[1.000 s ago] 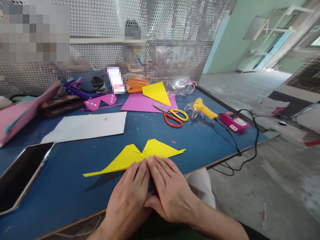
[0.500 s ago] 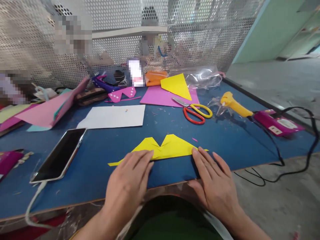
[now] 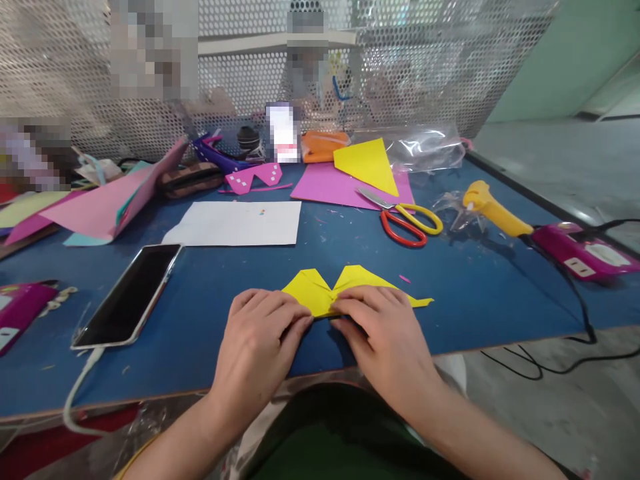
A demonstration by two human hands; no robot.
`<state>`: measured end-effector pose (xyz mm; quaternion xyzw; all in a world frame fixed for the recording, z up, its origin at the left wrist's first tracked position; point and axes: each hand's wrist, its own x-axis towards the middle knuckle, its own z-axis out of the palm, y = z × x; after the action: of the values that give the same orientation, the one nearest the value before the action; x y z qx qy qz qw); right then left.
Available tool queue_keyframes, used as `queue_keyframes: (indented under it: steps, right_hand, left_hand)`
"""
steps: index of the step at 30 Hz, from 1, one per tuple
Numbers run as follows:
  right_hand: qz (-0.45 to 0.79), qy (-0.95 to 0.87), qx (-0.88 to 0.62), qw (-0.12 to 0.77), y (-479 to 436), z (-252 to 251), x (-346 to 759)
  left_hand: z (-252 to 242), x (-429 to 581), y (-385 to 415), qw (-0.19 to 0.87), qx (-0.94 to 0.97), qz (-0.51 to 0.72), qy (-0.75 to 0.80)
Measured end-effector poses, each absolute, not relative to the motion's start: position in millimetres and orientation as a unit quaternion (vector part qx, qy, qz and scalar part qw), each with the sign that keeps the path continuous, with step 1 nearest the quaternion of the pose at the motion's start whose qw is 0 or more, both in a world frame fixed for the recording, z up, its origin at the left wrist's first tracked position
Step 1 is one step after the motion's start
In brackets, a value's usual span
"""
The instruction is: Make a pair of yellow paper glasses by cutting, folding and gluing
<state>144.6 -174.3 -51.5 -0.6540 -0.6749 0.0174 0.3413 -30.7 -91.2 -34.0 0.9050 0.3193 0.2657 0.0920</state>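
Pinching yellow paper (image 3: pixel 314 293) by its near edge, left hand (image 3: pixel 261 337), right hand (image 3: pixel 389 333), grip narrow

Had the folded paper (image 3: pixel 316 300) near the middle of the tabletop's (image 3: pixel 210 287) front edge, with the left hand (image 3: pixel 263 340) at its left part and the right hand (image 3: pixel 390 327) at its right. Had the phone (image 3: pixel 130 295) left of both hands, with the loose sheet (image 3: pixel 237 225) just behind, farther right. Had the scissors (image 3: pixel 400 217) right of that sheet, tips on the flat card (image 3: pixel 320 185), beside the cut piece (image 3: pixel 367 165), also on the card. Had the glue gun (image 3: pixel 497 208) near the right edge.
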Motion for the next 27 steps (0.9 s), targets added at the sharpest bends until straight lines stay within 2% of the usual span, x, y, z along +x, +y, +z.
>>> queue_keyframes:
  steps: [3,8,18,27]
  right_hand:
    - [0.103,-0.655,-0.673,0.328,-158.4,-46.7,138.6]
    - [0.148,-0.637,-0.68,0.332,-155.4,-47.1,136.5]
    - [0.131,-0.643,-0.69,0.307,-151.8,-42.4,131.6]
    - [0.103,-0.643,-0.696,0.303,-152.7,-46.7,129.2]
  left_hand:
    - [-36.7,-33.5,-86.9,0.12,0.904,0.256,0.319]
    - [-36.4,-44.3,-81.0,0.127,0.91,0.238,0.316]
    - [-33.8,-45.0,-73.8,0.144,0.908,0.21,0.334]
    - [-36.3,-42.5,-73.4,0.117,0.901,0.202,0.365]
